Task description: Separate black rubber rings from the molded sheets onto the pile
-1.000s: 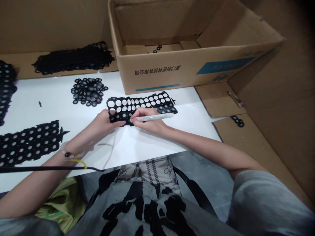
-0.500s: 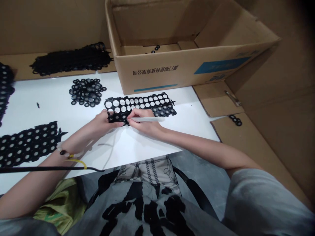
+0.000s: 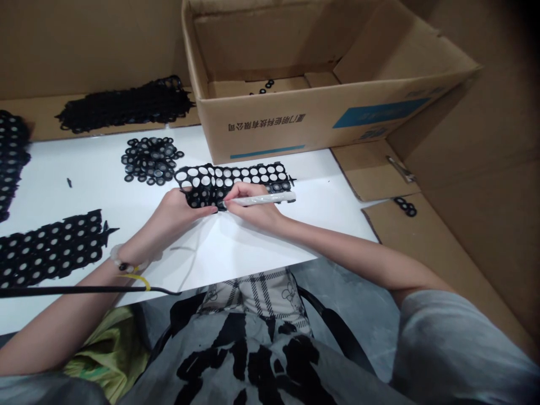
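Sheet [image 3: 219, 190] extends rightward from left hand [image 3: 177, 207], which pinches its near edge; right hand [image 3: 255, 212] grips pen-like tool [image 3: 270, 199].

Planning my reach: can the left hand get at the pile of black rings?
Likely yes: only white tabletop separates the left hand from the pile, though that hand holds the black sheet.

A line of dark Chinese printing [image 3: 266, 122] ran upside down along the front of the cardboard box [image 3: 318, 122]; turned over, it read 厦门明, then one character too unclear to make out, then 科技有限公司. Further right on the same side, the lettering within the blue panel [image 3: 382, 112] was too faint to read, as were the dark marks [image 3: 373, 134] by its edge and the faint marks [image 3: 423, 91] near the box's upper rim.
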A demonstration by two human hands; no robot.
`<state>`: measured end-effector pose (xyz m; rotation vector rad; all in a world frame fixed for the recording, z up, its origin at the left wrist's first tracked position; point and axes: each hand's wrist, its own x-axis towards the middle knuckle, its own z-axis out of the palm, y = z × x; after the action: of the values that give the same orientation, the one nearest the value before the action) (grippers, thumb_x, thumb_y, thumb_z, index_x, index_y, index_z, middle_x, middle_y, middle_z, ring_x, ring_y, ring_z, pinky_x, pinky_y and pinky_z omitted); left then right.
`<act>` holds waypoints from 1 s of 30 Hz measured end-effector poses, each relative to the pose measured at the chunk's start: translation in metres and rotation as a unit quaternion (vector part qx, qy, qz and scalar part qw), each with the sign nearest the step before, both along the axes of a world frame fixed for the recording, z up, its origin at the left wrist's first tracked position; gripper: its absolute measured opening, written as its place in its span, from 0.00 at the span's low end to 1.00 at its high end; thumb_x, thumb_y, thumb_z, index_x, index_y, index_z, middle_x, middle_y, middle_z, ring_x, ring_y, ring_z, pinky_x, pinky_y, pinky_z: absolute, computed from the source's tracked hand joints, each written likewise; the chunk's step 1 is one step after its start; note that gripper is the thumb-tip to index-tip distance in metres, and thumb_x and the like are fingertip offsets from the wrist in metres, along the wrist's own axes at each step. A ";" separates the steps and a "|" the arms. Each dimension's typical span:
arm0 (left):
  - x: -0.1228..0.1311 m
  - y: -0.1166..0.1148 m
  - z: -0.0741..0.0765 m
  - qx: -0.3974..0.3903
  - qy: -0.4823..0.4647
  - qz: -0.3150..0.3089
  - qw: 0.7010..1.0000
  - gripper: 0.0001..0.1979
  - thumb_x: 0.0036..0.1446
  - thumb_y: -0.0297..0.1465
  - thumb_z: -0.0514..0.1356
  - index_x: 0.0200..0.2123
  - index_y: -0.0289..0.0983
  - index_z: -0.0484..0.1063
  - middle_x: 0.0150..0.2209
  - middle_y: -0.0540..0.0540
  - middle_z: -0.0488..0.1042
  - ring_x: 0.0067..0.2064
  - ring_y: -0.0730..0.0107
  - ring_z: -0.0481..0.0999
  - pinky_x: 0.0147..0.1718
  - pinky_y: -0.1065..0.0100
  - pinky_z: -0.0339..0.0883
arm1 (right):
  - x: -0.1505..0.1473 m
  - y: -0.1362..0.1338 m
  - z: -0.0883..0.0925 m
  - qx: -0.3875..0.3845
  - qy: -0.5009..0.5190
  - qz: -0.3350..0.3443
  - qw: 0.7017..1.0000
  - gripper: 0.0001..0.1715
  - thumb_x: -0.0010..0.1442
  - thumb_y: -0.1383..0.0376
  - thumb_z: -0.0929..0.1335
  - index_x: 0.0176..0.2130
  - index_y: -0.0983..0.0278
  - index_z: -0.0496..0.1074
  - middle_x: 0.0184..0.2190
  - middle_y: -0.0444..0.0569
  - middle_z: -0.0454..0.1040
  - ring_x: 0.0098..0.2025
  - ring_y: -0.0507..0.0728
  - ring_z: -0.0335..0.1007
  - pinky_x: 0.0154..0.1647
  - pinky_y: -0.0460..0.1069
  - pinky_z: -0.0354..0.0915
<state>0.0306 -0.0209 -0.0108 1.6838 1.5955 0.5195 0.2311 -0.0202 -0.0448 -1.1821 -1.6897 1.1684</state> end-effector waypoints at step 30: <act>0.001 -0.003 -0.001 -0.057 -0.070 -0.029 0.996 0.16 0.49 0.39 0.64 0.39 0.36 0.76 0.42 0.45 0.80 0.42 0.58 0.77 0.41 0.64 0.70 | -0.009 -0.007 0.001 0.067 -0.052 0.016 0.996 0.06 0.58 0.65 0.67 0.29 0.63 0.71 0.26 0.43 0.75 0.28 0.50 0.67 0.32 0.47 0.58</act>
<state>0.0318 -0.0238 -0.0118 1.5690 1.4448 0.4949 0.2226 -0.0272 -0.0433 -1.1547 -1.8408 1.0105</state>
